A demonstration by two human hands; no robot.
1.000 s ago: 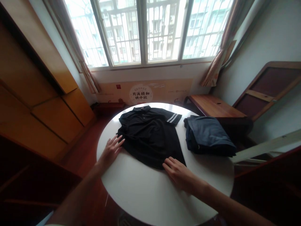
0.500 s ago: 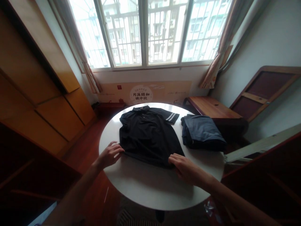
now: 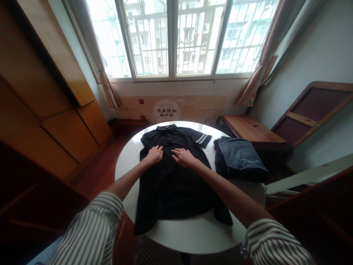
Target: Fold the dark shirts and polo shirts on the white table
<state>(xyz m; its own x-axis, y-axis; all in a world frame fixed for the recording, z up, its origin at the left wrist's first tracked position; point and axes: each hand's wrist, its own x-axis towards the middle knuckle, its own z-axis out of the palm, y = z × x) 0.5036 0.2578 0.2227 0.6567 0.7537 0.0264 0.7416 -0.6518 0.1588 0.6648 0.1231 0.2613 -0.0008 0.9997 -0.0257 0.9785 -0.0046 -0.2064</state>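
Observation:
A black short-sleeved polo shirt lies spread on the round white table, collar toward the window and hem toward me. Two pale stripes mark its right sleeve; the left sleeve looks bunched or tucked. My left hand rests on the chest part of the shirt, fingers stretched out. Across from it, my right hand lies on the shirt too, its fingers spread. Neither hand grips the cloth. The lower corners of the shirt reach close to the table's near edge.
To the right on the table sits a stack of folded dark clothes. Beyond it stands a low wooden table by the wall. Wooden cabinets line the left side. A barred window is at the back.
Both hands have let go of the hem and moved forward onto the shirt's chest. The lower part of the shirt now extends flat toward me, covering more of the table.

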